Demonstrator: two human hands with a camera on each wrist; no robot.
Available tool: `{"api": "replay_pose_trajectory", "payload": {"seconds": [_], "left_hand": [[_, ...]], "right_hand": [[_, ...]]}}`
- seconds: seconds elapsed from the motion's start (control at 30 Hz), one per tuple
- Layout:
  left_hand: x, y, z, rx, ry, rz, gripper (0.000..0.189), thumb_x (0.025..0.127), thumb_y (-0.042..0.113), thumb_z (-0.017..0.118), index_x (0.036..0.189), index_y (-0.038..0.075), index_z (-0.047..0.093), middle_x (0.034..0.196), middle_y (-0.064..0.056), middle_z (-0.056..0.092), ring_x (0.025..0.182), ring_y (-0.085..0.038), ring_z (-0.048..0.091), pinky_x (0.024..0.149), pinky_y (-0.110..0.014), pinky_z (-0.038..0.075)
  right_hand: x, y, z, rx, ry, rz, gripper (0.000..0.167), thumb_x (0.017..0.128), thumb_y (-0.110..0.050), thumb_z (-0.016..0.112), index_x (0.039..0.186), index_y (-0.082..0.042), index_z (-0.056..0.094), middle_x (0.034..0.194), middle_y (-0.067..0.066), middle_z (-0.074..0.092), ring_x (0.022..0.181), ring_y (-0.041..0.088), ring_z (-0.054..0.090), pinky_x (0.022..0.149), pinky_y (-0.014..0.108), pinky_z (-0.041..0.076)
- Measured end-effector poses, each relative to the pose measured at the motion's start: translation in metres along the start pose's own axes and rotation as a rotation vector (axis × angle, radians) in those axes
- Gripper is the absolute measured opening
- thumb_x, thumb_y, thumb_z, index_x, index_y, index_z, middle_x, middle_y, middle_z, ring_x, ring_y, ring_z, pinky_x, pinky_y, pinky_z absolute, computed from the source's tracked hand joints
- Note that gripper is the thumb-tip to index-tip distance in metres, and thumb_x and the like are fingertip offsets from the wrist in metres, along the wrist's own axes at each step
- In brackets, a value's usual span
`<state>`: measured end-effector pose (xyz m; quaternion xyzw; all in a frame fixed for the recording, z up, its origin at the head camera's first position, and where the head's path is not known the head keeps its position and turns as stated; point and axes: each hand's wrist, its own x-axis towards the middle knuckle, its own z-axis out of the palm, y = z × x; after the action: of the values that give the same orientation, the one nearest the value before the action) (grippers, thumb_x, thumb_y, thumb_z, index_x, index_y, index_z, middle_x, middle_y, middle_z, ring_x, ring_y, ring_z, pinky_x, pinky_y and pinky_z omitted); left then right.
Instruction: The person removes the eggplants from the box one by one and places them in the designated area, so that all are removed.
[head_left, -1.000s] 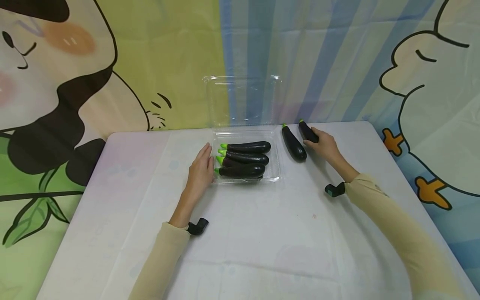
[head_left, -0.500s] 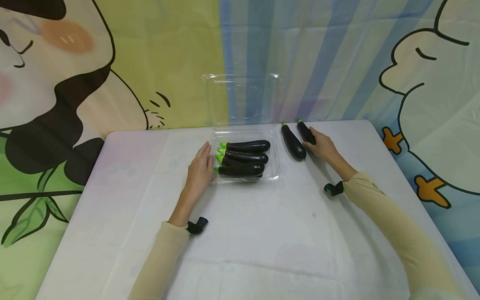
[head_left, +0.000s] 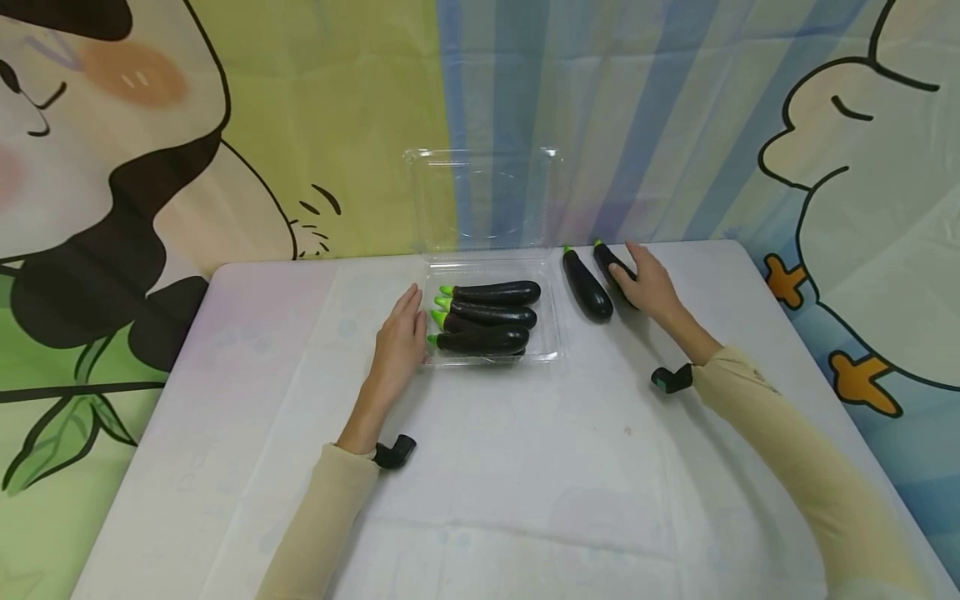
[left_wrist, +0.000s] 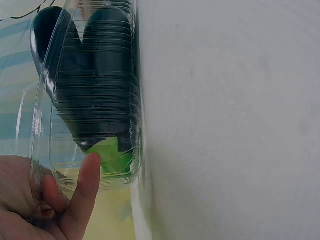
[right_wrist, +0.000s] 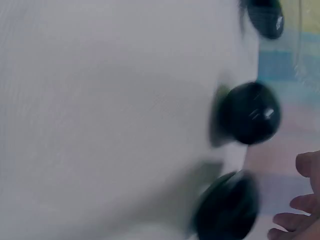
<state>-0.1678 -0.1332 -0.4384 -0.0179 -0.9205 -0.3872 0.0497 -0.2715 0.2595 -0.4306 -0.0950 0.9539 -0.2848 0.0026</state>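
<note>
Half a second ago the right hand (head_left: 651,287) was gripping the right loose eggplant (head_left: 606,260); now its thumb and fingers are spread around that eggplant, and more of the near end shows. Whether the thumb touches it I cannot tell. The left hand (head_left: 397,337) has stayed put, fingers straight and close together along the left wall of the clear container (head_left: 551,333).

Both loose eggplants lie on the table (head_left: 525,467) with stems at the far edge, a narrow gap between them. The left loose eggplant (head_left: 587,287) lies just beside the container's right wall. White tabletop stretches wide on the near side and runs on past the right hand to the right edge.

Counted: one container, one raised lid (head_left: 483,200) at its far side, two loose eggplants, and at least four packed eggplants (head_left: 495,292) lying crosswise inside, stems left
</note>
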Motion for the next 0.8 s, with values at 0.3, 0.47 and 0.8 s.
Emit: {"api": "replay_pose_trajectory", "payload": {"seconds": [0.3, 0.47, 0.8], "left_hand": [[0.001, 0.001, 0.0, -0.004, -0.006, -0.012, 0.048, 0.103, 0.016, 0.043, 0.149, 0.001, 0.035, 0.16, -0.007, 0.029, 0.114, -0.026, 0.062, 0.055, -0.024, 0.053], [0.001, 0.001, 0.0, -0.011, 0.001, -0.001, 0.048, 0.103, 0.015, 0.044, 0.148, 0.001, 0.036, 0.159, -0.008, 0.03, 0.074, -0.02, 0.068, 0.049, -0.021, 0.052], [0.0, -0.001, 0.001, -0.009, 0.018, 0.019, 0.047, 0.103, 0.013, 0.043, 0.147, -0.001, 0.037, 0.158, -0.011, 0.032, 0.07, -0.021, 0.068, 0.052, -0.022, 0.052]], "right_hand": [[-0.032, -0.09, -0.001, 0.033, -0.072, -0.362, 0.063, 0.097, -0.027, 0.058, 0.15, -0.004, 0.034, 0.156, 0.021, 0.033, 0.145, 0.04, 0.028, 0.117, 0.058, 0.023], [-0.044, -0.124, 0.01, 0.06, -0.252, -0.486, 0.06, 0.096, -0.028, 0.061, 0.149, -0.01, 0.038, 0.155, 0.014, 0.037, 0.144, 0.033, 0.032, 0.118, 0.055, 0.026], [-0.038, -0.148, 0.039, 0.045, -0.466, -0.545, 0.061, 0.095, -0.035, 0.062, 0.148, -0.013, 0.042, 0.151, 0.011, 0.044, 0.141, 0.032, 0.038, 0.114, 0.054, 0.034]]}}
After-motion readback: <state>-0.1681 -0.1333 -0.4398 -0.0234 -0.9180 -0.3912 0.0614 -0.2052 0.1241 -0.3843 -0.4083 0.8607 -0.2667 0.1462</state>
